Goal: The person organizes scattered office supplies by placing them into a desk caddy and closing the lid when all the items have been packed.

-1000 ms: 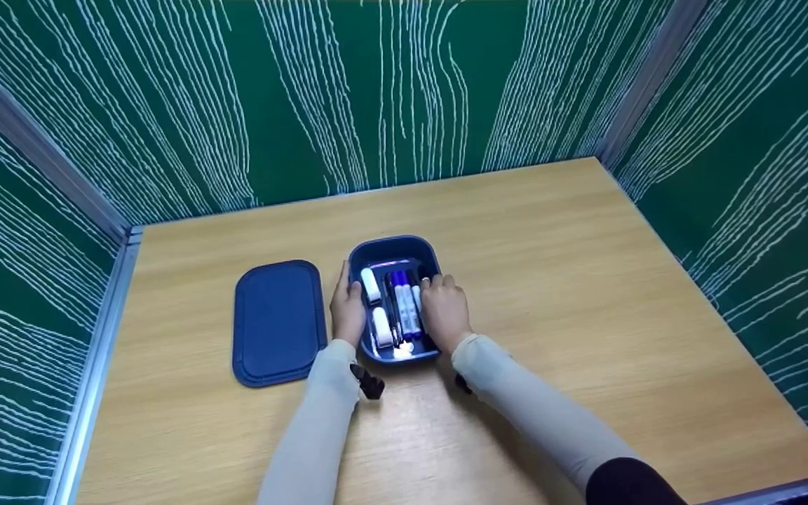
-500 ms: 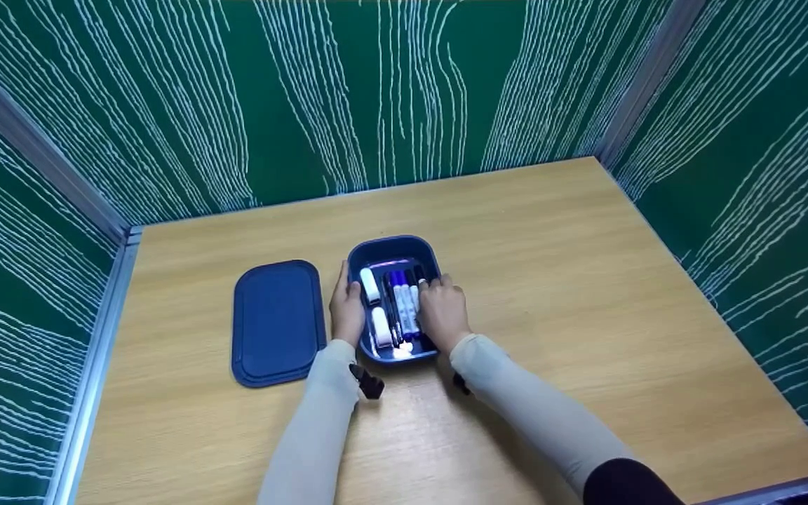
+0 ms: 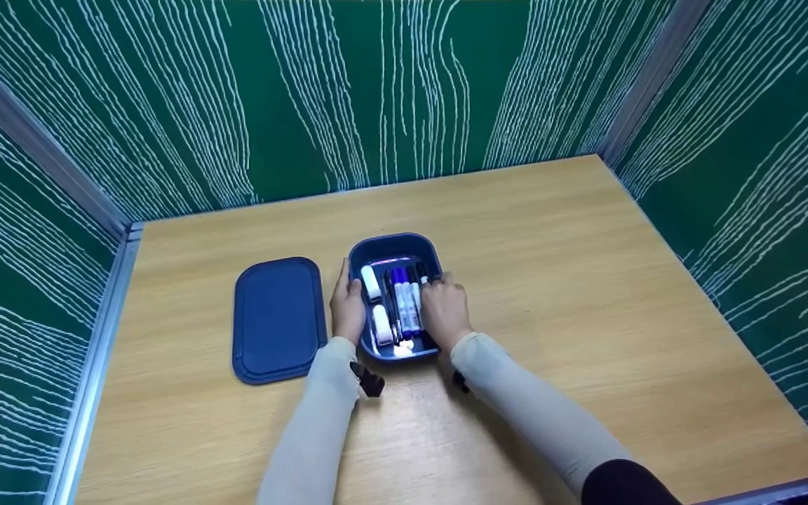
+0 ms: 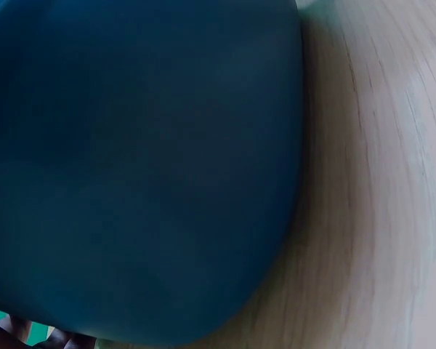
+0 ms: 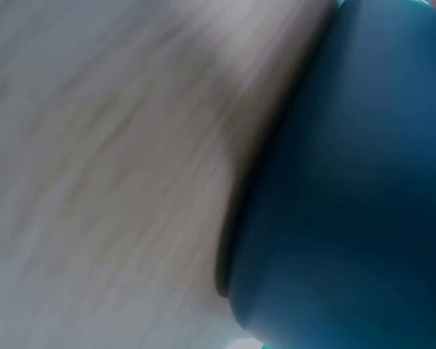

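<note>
A dark blue lunchbox-shaped box (image 3: 393,245) stands uncovered on the table. My left hand (image 3: 348,312) grips its left wall, fingers along the outside and thumb at the rim. My right hand (image 3: 444,308) reaches over the right rim with fingers curled down onto a black-capped marker (image 3: 423,278); the fingertips are hidden. Left of that marker lie blue-capped markers (image 3: 404,298) and a dark pen (image 3: 389,301). Two white blocks, an upper one (image 3: 370,282) and a lower one (image 3: 381,324), line the left side. Both wrist views show mostly the box's outer wall (image 4: 145,167).
A matching blue lid (image 3: 278,319) lies flat on the wooden table (image 3: 551,280), left of the box. Green panels (image 3: 432,91) with white wavy lines enclose the back and sides, set in metal framing (image 3: 95,337).
My right hand has shifted very slightly at the right rim, and more of the black-capped marker shows beside its fingers. The left hand, box and lid stay in place.
</note>
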